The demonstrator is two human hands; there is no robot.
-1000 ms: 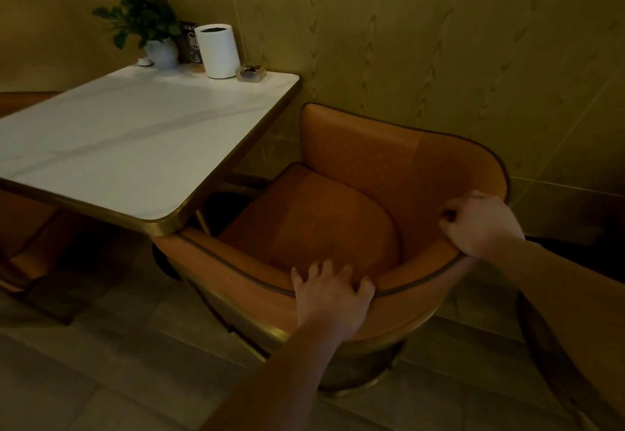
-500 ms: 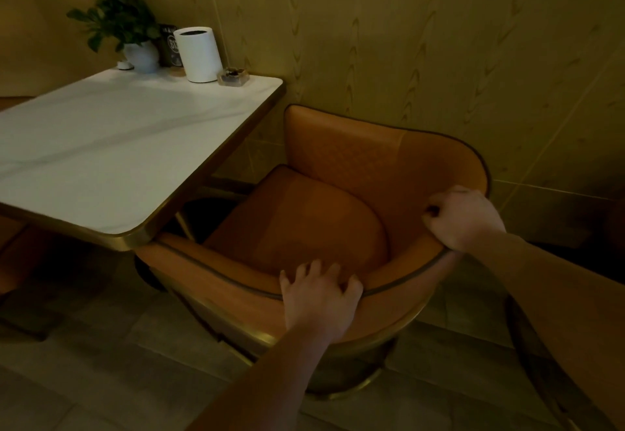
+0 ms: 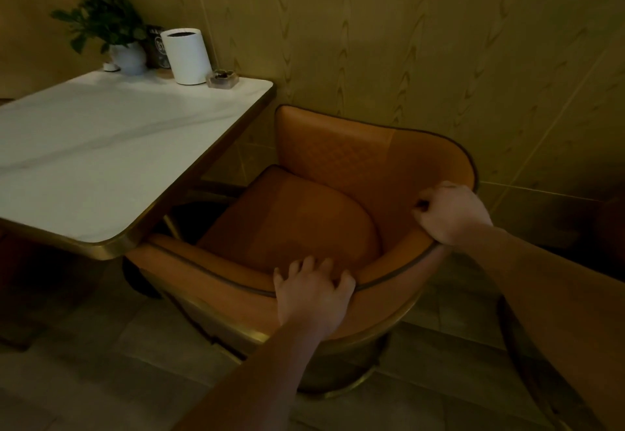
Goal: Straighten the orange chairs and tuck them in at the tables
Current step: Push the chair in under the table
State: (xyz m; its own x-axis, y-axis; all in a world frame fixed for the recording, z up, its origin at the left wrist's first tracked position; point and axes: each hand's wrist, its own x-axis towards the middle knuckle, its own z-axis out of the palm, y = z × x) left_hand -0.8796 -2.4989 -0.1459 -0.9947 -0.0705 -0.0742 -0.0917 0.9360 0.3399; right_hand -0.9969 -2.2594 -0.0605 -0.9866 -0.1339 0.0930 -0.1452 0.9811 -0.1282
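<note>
An orange tub chair (image 3: 304, 214) with dark piping and a gold base stands beside the white marble table (image 3: 101, 146). Its near arm reaches under the table's rounded gold corner, while the seat is still out to the right of the table edge. My left hand (image 3: 313, 292) grips the top rim of the chair's curved back, fingers over the inside. My right hand (image 3: 451, 214) is closed on the same rim further right, near the wall side.
A wood-panelled wall (image 3: 406, 41) runs close behind the chair. At the table's far end stand a potted plant (image 3: 108, 28), a white cylindrical bin (image 3: 186, 55) and a small ashtray (image 3: 222, 78). Another curved chair edge (image 3: 527, 363) shows at lower right. The floor is tiled.
The chair has shifted a little toward the table, its near arm now further under the corner. Both hands keep their hold on the rim.
</note>
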